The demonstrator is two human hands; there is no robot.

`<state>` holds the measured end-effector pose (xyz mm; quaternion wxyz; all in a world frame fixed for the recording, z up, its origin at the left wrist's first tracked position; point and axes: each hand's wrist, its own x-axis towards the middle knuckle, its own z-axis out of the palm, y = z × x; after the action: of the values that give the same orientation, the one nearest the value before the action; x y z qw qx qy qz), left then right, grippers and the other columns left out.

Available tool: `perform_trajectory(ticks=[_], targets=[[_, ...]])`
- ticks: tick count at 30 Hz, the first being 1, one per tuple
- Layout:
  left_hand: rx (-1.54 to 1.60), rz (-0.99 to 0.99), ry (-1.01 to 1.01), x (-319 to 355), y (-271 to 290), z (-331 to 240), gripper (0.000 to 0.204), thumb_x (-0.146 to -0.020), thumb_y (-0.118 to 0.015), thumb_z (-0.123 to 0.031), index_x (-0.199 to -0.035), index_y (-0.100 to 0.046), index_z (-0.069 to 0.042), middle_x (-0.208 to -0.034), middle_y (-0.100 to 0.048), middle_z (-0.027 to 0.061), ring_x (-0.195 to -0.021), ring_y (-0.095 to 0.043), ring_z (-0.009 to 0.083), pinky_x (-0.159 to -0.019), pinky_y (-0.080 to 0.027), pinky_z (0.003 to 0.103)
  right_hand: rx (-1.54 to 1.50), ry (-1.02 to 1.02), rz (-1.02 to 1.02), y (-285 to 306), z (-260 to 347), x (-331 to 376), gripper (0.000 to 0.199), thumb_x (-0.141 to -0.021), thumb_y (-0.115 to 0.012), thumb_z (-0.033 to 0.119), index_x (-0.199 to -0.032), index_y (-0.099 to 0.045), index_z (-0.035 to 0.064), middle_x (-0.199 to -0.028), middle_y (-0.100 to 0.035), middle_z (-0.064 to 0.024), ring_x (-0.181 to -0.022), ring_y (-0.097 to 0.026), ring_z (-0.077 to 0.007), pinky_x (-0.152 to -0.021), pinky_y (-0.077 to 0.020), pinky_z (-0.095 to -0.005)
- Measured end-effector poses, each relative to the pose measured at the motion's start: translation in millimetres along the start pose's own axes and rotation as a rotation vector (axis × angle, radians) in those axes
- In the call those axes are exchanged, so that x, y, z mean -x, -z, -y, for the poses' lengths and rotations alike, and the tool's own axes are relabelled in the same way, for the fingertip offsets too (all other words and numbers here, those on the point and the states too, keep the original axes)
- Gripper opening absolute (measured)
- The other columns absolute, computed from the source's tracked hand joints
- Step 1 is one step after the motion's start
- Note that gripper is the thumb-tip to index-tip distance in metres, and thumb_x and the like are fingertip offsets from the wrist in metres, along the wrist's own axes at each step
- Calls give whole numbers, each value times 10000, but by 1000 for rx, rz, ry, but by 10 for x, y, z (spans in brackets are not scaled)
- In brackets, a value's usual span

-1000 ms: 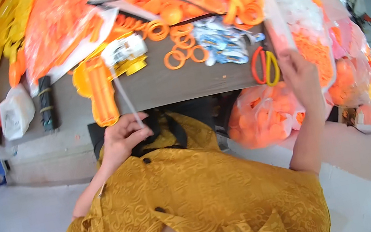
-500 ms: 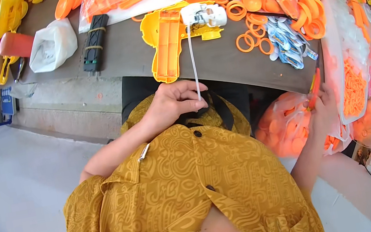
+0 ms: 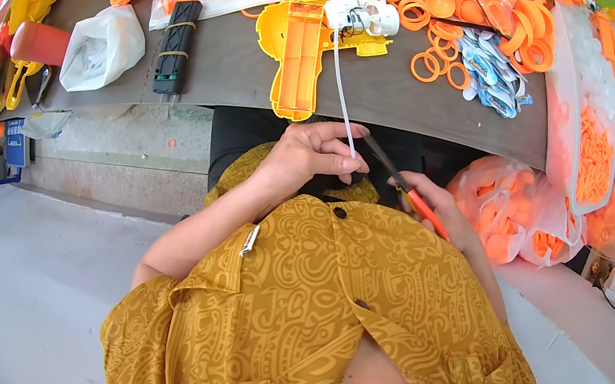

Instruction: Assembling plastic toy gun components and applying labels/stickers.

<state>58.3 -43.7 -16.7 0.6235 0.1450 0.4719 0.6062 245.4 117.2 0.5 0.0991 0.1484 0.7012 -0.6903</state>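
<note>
My left hand (image 3: 311,157) pinches the lower end of a thin white tube (image 3: 342,95) that runs up to a small white part (image 3: 363,16) lying on a yellow and orange plastic toy body (image 3: 300,53) on the dark table (image 3: 237,73). My right hand (image 3: 435,206) holds orange-handled scissors (image 3: 403,185), their dark blades pointing up toward the tube's lower end beside my left fingers. Both hands are below the table's front edge, above my lap.
Orange plastic rings (image 3: 438,58) and a heap of small blue and white pieces (image 3: 490,69) lie at the right. Bags of orange parts (image 3: 598,157) hang off the right end. A black block (image 3: 171,47) and a white bag (image 3: 99,46) sit at the left.
My right hand has come in from the bags at the right with the scissors and now holds them next to my left hand. The view has swung slightly.
</note>
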Motion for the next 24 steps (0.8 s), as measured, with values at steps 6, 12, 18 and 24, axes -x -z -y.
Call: perform_trajectory(ticks=[6,12,18,24], targets=[[13,41,-47,-19,-5,13,396,-763,-619,-63,-1133,-500,14,-803,-639,67,-675,-573,80,-686,-455,215,82,21,57,-58,-40,-129,716,-725,-552,593,-1122,-439,8,-679,-372,30,-596,-323,-58,-520,-261,-203],[-27,37,-66,-30,-6,27,373,-763,-622,-62,-1113,-517,9,-784,-631,50,-668,-577,80,-672,-461,221,94,2,32,-88,-11,-155,642,-755,-560,538,-1101,-452,8,-639,-366,45,-564,-312,-49,-495,-248,-201],[-25,23,-44,-22,-18,17,361,-763,-619,-54,-1104,-522,9,-772,-625,47,-663,-581,90,-662,-465,222,114,30,7,-80,-93,-149,565,-763,-598,465,-1071,-465,11,-618,-363,55,-551,-315,-34,-486,-246,-196],[9,33,-50,-19,-34,22,362,-766,-615,-47,-1110,-518,9,-771,-624,47,-642,-571,86,-647,-462,216,112,3,2,-88,-55,-138,555,-768,-594,465,-1068,-467,15,-620,-364,58,-552,-315,-33,-486,-247,-195]])
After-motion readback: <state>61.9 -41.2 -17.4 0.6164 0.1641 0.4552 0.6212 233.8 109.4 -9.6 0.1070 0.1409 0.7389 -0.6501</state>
